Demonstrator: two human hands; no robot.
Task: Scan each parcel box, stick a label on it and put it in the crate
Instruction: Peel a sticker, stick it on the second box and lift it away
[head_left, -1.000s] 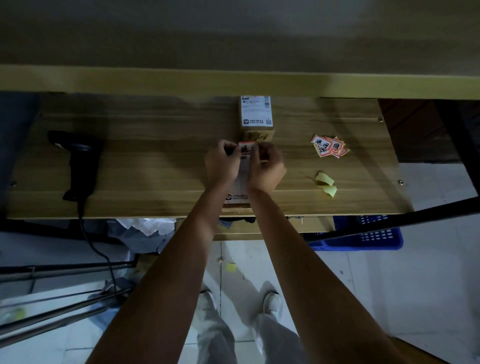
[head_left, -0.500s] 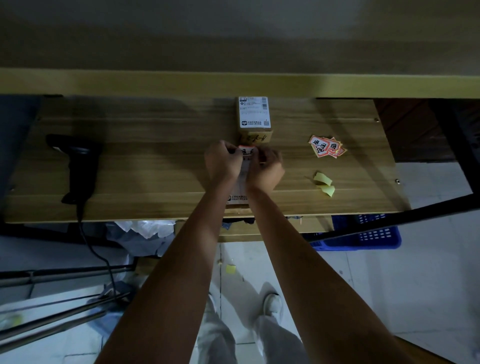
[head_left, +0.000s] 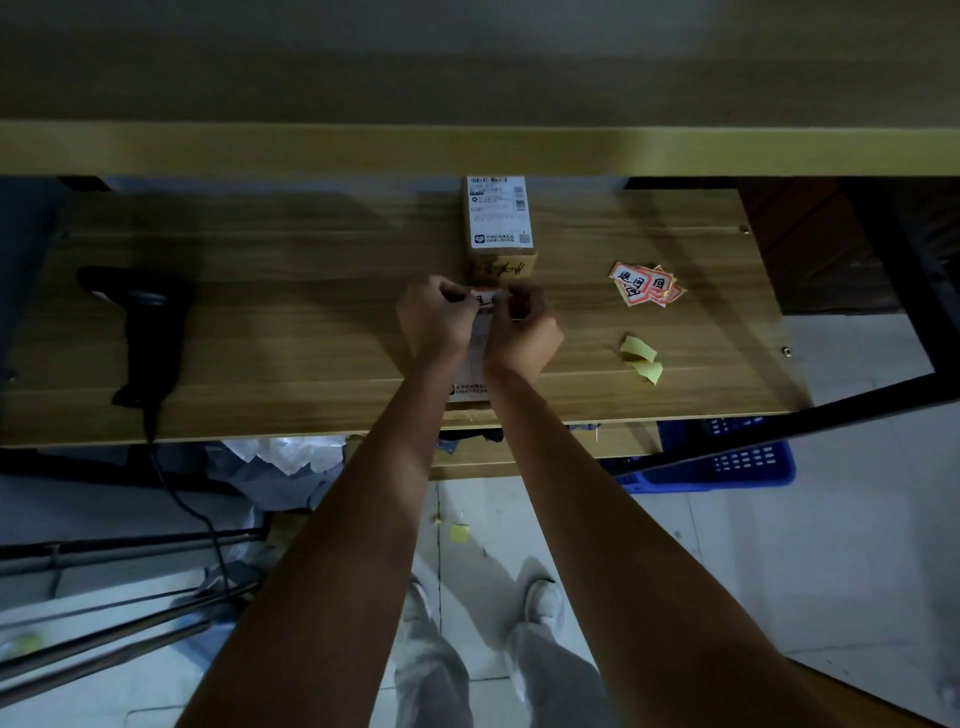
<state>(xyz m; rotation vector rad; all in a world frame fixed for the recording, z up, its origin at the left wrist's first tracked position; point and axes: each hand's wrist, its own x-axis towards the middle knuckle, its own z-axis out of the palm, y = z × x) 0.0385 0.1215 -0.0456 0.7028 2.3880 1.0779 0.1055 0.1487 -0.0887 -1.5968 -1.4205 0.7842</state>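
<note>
I am pinching a small red-edged white paper label (head_left: 485, 300) between left hand (head_left: 435, 323) and right hand (head_left: 522, 332) at frame centre, above the near brown cardboard parcel box (head_left: 470, 387); peeling slowly should be keeping it flat.

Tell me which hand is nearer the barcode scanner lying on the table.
Left. The left hand is at table centre, pinching a label with the right hand; the barcode scanner lies far off to the left, so the right hand sits one hand farther away.
</note>
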